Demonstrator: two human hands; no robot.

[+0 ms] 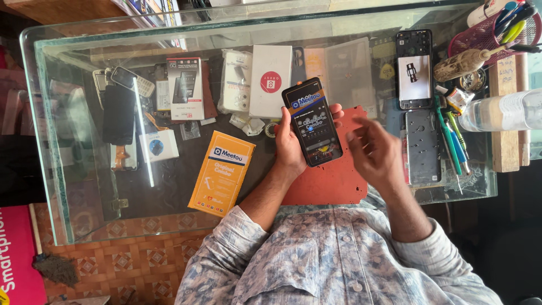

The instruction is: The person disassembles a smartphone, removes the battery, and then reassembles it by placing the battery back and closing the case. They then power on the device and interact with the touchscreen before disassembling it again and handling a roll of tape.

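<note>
- At the centre of the frame, the left hand [292,144] grips a black smartphone display panel [312,121] from below, fingers wrapped round its edges, so its stickered face tilts up toward the viewer.
- Just right of it, the right hand [377,151] hovers open and empty, fingers loosely spread, slightly blurred, near the panel's right edge.
- Beneath both hands lies a red work mat [333,183] on the glass table [68,186], cushioning parts.
- Lower left of the panel, an orange flat box [221,173] lies face up.
- At right, a phone back frame [423,146] and coloured tools [451,135] lie within reach.
</note>
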